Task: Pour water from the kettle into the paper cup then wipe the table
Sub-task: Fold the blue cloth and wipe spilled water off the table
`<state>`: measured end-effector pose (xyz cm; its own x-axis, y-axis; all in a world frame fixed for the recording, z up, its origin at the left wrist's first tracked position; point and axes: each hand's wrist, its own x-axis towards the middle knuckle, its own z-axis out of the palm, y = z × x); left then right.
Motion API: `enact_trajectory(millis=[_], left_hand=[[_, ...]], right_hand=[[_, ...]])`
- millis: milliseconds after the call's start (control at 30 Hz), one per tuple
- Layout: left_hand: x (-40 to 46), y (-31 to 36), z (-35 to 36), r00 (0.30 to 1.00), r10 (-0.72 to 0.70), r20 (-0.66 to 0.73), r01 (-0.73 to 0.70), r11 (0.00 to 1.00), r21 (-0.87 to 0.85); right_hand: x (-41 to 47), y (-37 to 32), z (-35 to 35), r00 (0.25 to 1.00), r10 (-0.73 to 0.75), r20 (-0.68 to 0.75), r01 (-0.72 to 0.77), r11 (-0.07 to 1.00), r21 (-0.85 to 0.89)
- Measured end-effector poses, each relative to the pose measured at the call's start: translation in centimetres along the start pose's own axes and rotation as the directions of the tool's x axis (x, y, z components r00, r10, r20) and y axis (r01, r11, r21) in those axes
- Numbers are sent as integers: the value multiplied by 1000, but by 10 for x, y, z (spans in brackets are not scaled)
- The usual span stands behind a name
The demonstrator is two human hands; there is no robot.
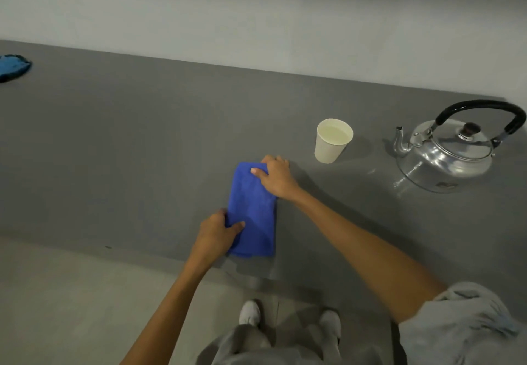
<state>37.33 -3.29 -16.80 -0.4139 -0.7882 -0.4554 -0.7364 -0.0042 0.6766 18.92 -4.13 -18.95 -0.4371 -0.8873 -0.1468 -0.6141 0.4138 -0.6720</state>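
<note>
A folded blue cloth [252, 207] lies flat on the grey table [128, 150], near its front edge. My left hand [218, 232] grips the cloth's near left corner. My right hand [275, 176] pinches its far right corner, thumb on top. To the right stands a white paper cup [332, 145], upright and holding water. Farther right sits a shiny metal kettle [445, 156] with a black handle, lid on, spout pointing left toward the cup. Neither hand touches cup or kettle.
A second blue cloth [12, 66] lies at the table's far left edge. A pale wall runs behind the table. Wet reflections show on the surface around the kettle. My feet stand on the light floor below the front edge.
</note>
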Motion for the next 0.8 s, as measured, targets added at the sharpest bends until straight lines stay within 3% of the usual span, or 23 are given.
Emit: enact_trajectory(millis=[100, 233, 367, 467, 533, 667, 733, 800], left_hand=[[-8, 7, -7, 997, 66, 37, -61, 991, -118], [-30, 32, -7, 978, 132, 159, -65, 926, -372], [-50, 54, 4, 893, 213, 396, 132, 718, -683], [-53, 59, 22, 802, 271, 532, 296, 594, -748], [-53, 55, 35, 796, 225, 562, 328, 620, -713], [-50, 34, 48, 852, 54, 520, 253, 827, -501], [-49, 26, 45, 836, -6, 549, 294, 849, -439], [-48, 22, 41, 827, -50, 561, 241, 932, -272]], right_hand=[[-10, -1, -13, 997, -38, -70, 52, 976, 209], [-27, 1, -45, 983, -54, -174, 108, 942, 319], [-48, 16, -81, 973, -18, -231, 109, 915, 389], [-60, 36, -95, 971, 31, -237, 70, 911, 407], [-66, 48, -92, 976, 69, -208, 18, 921, 390], [-74, 70, -63, 989, 85, -123, -49, 962, 270], [-75, 74, -55, 988, 74, -133, -46, 977, 206], [-76, 74, -52, 981, 83, -175, -63, 991, 118]])
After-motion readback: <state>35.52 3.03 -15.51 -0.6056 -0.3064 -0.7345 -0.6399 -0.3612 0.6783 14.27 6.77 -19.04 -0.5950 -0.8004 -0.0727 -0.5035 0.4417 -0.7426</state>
